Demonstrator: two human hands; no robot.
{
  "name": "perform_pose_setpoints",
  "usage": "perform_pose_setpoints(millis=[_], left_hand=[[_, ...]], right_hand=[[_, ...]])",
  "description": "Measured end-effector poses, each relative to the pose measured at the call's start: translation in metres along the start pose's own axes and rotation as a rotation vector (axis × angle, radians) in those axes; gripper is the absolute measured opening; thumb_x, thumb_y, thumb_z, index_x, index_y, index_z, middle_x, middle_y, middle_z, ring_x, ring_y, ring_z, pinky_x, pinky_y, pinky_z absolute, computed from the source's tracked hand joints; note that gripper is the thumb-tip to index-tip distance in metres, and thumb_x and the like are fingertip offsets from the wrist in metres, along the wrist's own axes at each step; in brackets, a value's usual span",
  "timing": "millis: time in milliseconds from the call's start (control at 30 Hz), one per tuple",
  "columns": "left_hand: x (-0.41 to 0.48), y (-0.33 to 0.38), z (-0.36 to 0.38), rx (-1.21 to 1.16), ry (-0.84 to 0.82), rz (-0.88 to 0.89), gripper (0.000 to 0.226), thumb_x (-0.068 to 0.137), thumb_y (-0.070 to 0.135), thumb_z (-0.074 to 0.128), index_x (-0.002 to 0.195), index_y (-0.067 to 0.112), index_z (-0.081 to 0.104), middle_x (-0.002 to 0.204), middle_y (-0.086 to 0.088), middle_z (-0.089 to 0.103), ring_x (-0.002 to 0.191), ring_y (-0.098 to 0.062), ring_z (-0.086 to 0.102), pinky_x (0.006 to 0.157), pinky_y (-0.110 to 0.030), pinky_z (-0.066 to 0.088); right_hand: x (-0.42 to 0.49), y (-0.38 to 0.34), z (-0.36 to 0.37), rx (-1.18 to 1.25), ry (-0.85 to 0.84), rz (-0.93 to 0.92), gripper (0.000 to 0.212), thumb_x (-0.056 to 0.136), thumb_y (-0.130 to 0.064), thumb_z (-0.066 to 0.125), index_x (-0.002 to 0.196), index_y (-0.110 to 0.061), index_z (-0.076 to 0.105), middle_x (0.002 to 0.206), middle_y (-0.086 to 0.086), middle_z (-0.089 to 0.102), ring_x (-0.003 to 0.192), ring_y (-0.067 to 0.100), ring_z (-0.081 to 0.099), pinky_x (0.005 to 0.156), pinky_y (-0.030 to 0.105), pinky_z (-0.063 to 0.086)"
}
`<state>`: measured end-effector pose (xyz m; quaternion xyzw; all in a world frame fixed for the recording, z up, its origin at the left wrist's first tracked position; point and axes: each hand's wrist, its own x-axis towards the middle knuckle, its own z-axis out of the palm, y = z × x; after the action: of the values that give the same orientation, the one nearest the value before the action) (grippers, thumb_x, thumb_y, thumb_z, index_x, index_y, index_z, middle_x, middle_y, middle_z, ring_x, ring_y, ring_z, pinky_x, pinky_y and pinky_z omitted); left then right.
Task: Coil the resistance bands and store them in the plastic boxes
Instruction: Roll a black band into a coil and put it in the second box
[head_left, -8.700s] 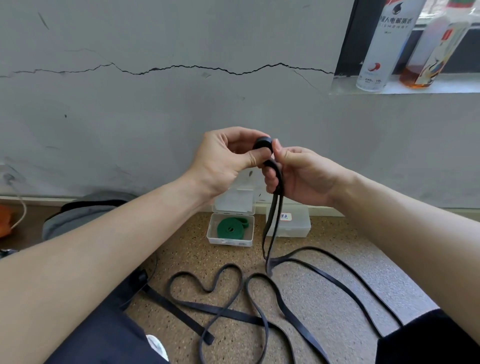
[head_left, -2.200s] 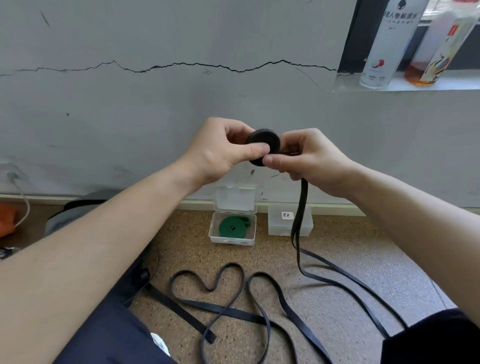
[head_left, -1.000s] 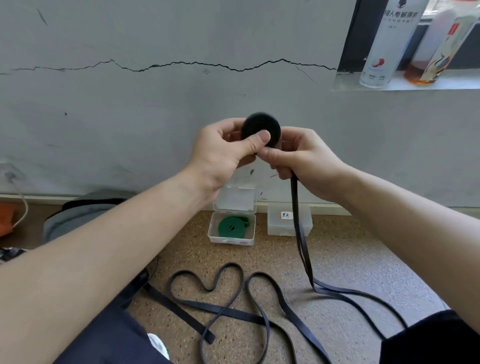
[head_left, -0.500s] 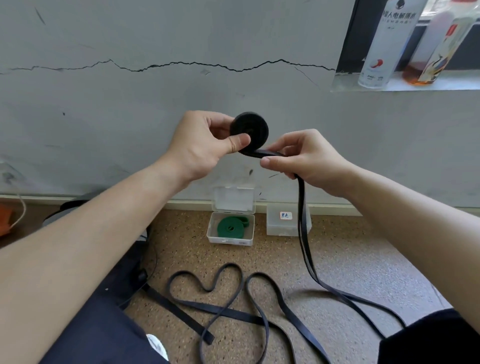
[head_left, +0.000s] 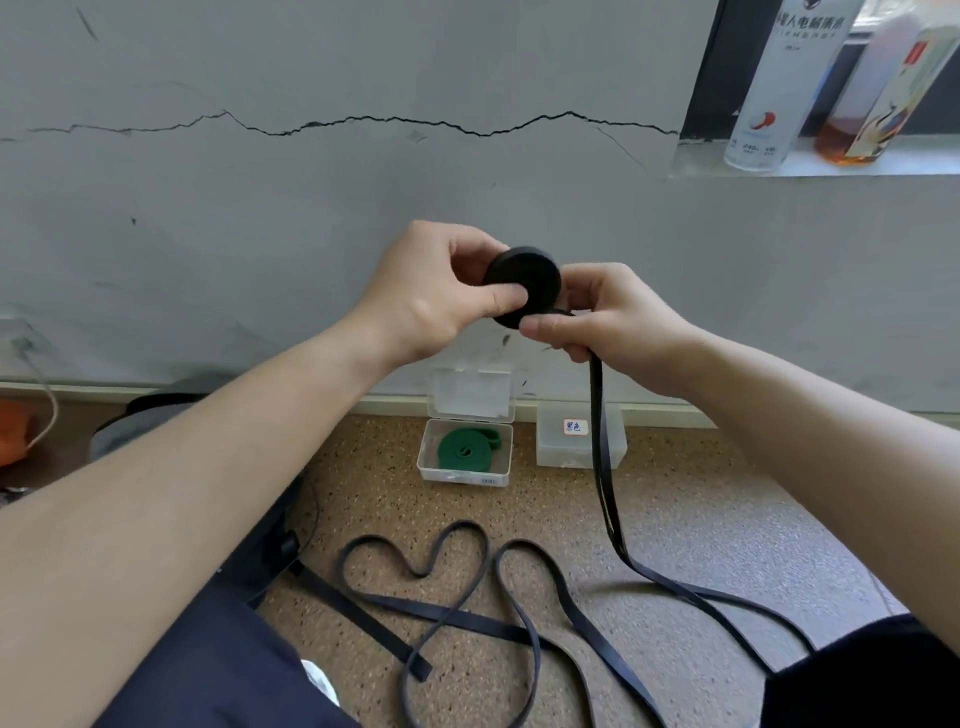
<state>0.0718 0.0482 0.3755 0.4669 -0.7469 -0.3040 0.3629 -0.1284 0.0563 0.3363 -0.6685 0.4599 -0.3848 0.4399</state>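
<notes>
I hold a tight black coil of resistance band up in front of the wall. My left hand pinches the coil, thumb across its flat face. My right hand grips the band just where it leaves the coil. The loose black band hangs from that hand to the floor and lies there in loops. By the skirting stands an open clear plastic box with a coiled green band in it. To its right is a shut clear box with a small label.
Two bottles stand on a ledge at the upper right. A grey and black bag lies at the left by the wall, beside an orange item and a white cable. My dark trouser legs fill the bottom corners.
The coil has grown from a small roll to a thick disc. In the last half second my hands moved slightly right and down, and the right hand closed up to the coil.
</notes>
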Motion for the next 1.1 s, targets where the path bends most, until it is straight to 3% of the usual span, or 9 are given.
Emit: perform_pose_setpoints(millis=[100,200,367,467,600,733,833,1100], left_hand=[[-0.005,-0.004,0.018,-0.484,0.163,-0.19,0.023,0.08,0.016,0.082,0.102,0.017,0.072,0.092,0.001,0.076,0.088,-0.009,0.071,0.075,-0.022,0.054],[-0.006,-0.005,0.032,-0.753,0.208,-0.315,0.021,0.086,0.017,0.076,0.106,0.013,0.071,0.1,-0.007,0.076,0.1,-0.021,0.072,0.086,-0.031,0.056],[0.0,-0.005,0.023,-0.457,0.183,-0.225,0.018,0.085,0.024,0.078,0.102,0.019,0.076,0.094,-0.002,0.078,0.089,-0.014,0.073,0.079,-0.025,0.057],[0.002,-0.007,0.014,-0.306,0.144,-0.143,0.016,0.084,0.022,0.079,0.1,0.019,0.076,0.079,0.008,0.076,0.073,-0.004,0.07,0.067,-0.015,0.051],[0.003,-0.011,0.008,-0.128,0.074,-0.051,0.013,0.082,0.019,0.081,0.094,0.022,0.076,0.083,0.005,0.077,0.076,-0.006,0.07,0.073,-0.02,0.055],[0.005,-0.007,0.004,0.097,-0.018,0.02,0.018,0.08,0.022,0.083,0.087,0.034,0.072,0.08,0.013,0.074,0.074,-0.003,0.07,0.073,-0.019,0.054],[0.005,-0.002,0.001,0.225,-0.072,0.059,0.016,0.08,0.024,0.083,0.087,0.034,0.073,0.077,0.016,0.072,0.07,0.001,0.066,0.068,-0.013,0.05],[0.003,0.0,-0.004,0.235,-0.038,0.075,0.014,0.08,0.026,0.083,0.091,0.029,0.075,0.077,0.016,0.072,0.07,0.002,0.067,0.066,-0.011,0.049]], right_hand=[[0.001,-0.004,0.011,0.278,0.057,0.032,0.029,0.089,-0.01,0.074,0.108,0.009,0.062,0.071,0.005,0.055,0.059,0.014,0.046,0.054,0.027,0.036],[0.001,-0.007,0.021,0.461,0.089,0.082,0.018,0.091,-0.015,0.072,0.1,-0.005,0.061,0.067,0.001,0.053,0.054,0.011,0.043,0.053,0.025,0.035],[0.0,-0.003,0.016,0.331,0.087,0.062,0.03,0.09,-0.019,0.075,0.103,0.005,0.062,0.064,0.002,0.053,0.052,0.016,0.044,0.052,0.029,0.04],[-0.003,-0.002,0.004,0.124,0.005,0.024,0.029,0.088,-0.02,0.077,0.109,-0.004,0.068,0.062,-0.004,0.057,0.055,0.019,0.048,0.054,0.032,0.046],[-0.004,-0.001,-0.009,0.005,-0.018,0.046,0.025,0.086,-0.02,0.078,0.106,-0.005,0.073,0.056,-0.009,0.056,0.052,0.014,0.044,0.053,0.027,0.039],[-0.004,-0.004,-0.007,-0.072,-0.03,0.06,0.009,0.082,-0.02,0.083,0.086,-0.016,0.076,0.057,-0.006,0.056,0.055,0.017,0.042,0.053,0.031,0.036],[-0.004,-0.004,-0.003,-0.131,-0.035,0.067,0.011,0.08,-0.019,0.085,0.078,-0.02,0.074,0.055,-0.009,0.056,0.053,0.014,0.045,0.053,0.029,0.039],[-0.005,-0.006,0.002,-0.022,-0.043,0.031,0.009,0.087,-0.021,0.078,0.085,-0.017,0.07,0.061,-0.002,0.058,0.055,0.016,0.046,0.05,0.028,0.038]])
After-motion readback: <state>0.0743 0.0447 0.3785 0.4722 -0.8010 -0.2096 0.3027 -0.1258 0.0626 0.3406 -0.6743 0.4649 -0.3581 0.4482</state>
